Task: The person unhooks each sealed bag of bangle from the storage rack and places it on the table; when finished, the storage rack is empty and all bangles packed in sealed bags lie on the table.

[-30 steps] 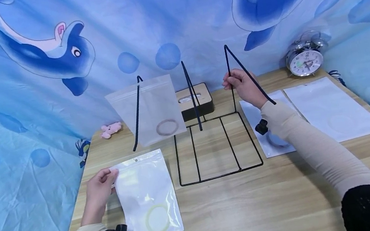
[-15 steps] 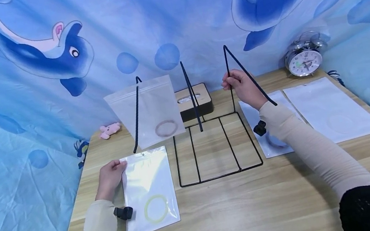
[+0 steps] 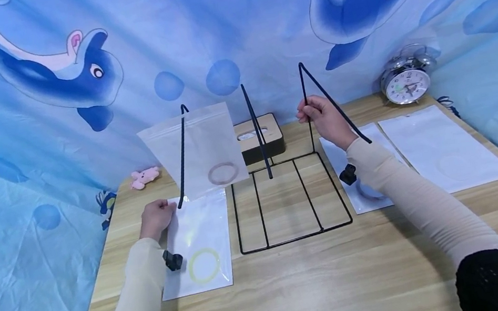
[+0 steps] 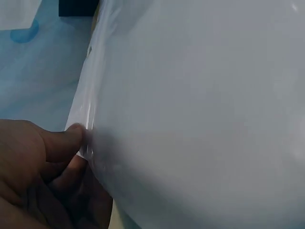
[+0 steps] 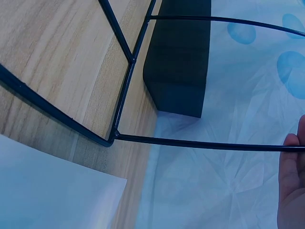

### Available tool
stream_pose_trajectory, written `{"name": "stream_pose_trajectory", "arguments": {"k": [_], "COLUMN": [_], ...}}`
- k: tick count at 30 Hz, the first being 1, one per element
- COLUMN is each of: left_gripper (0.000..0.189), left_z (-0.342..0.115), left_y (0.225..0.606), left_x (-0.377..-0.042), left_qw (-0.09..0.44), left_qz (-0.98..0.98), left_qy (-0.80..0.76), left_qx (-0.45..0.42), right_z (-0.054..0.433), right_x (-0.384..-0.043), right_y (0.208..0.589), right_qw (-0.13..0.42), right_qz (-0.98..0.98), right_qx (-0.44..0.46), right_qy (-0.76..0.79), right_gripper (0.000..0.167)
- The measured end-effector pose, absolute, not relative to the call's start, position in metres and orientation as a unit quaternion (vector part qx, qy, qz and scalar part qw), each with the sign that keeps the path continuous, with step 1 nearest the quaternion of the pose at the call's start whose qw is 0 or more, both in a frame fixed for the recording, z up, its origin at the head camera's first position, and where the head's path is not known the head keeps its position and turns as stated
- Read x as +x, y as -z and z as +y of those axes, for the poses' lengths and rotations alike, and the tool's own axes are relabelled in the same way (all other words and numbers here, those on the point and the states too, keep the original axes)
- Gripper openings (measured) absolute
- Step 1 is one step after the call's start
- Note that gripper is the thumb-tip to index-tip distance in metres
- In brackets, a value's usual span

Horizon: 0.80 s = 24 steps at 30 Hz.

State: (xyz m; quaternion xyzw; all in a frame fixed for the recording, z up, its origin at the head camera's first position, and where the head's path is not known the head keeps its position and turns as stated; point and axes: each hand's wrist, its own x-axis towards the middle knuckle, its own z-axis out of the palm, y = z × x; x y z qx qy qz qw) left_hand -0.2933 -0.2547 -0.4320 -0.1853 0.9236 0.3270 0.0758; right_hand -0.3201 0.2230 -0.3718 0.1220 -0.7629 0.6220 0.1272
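My left hand [image 3: 156, 219] pinches the upper left corner of a white zip-top bag [image 3: 197, 232] with a yellow ring showing through its front. In the left wrist view, the thumb lies on the zip edge of this bag [image 4: 190, 105] and a finger shows below it. My right hand [image 3: 327, 118] holds the right upright of a black wire rack [image 3: 288, 242], which has three slanting prongs. On the left prong hangs another zip bag [image 3: 199, 141] with a brownish ring inside; its lower edge overlaps the top of the bag in my left hand.
Two white bags lie on the right of the table, the nearer bag [image 3: 377, 137] partly under my right forearm, the farther bag [image 3: 449, 154] beside it. Behind the rack stands a tissue box [image 3: 271, 142]. An alarm clock [image 3: 406, 85] and a pink toy [image 3: 144, 177] sit at the back.
My left hand has moved away from me and slightly right, bringing the bag with the yellow ring toward the hanging bag. The right hand keeps its hold on the rack's upright.
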Motion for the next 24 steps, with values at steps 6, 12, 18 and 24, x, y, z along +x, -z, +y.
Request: {"name": "stream_pose_trajectory", "arguments": {"k": [6,12,18,24], "left_gripper": [0.031,0.042,0.041,0.040], "left_z": [-0.246,-0.244,-0.249,-0.249], "left_y": [0.430,0.427,0.427,0.428], "left_x": [-0.305,-0.309,-0.313,-0.316], "left_qw": [0.053,0.050,0.054,0.056], "left_qz": [0.929,0.918,0.916,0.919], "left_qy": [-0.318,-0.331,-0.335,-0.332], "left_qx": [-0.183,-0.210,-0.216,-0.203], "right_z": [0.223,0.224,0.225,0.223], "right_x": [-0.320,-0.323,-0.323,-0.322], "right_y": [0.372,0.379,0.378,0.377], "right_qw": [0.129,0.137,0.144,0.139], "right_qz": [-0.761,-0.765,-0.768,-0.767], "right_qx": [0.124,0.126,0.127,0.119], "right_qy": [-0.623,-0.617,-0.611,-0.615], "right_gripper": [0.022,0.024,0.025,0.023]}}
